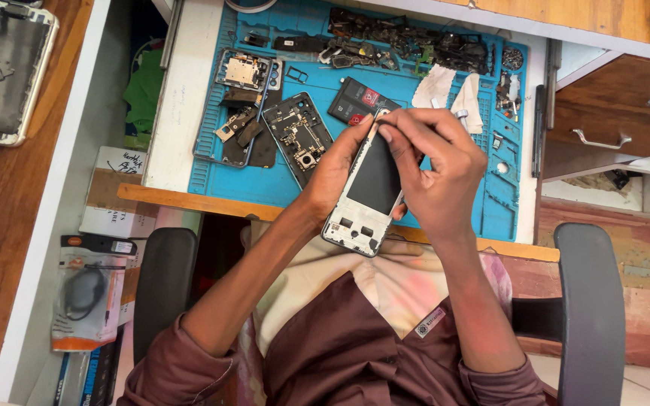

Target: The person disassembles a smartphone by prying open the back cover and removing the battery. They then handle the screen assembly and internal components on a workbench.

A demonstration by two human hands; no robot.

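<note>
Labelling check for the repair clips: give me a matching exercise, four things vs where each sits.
Things:
1. phone frame
2. dark battery
3. opened phone body
4. white-edged panel

Places:
A. wooden surface, far left
B. blue mat, centre, uncovered circuit side up
C. held between left hand and right hand
D. blue mat, just beyond the fingertips

Pairs: 1-C, 2-D, 3-B, 4-A
</note>
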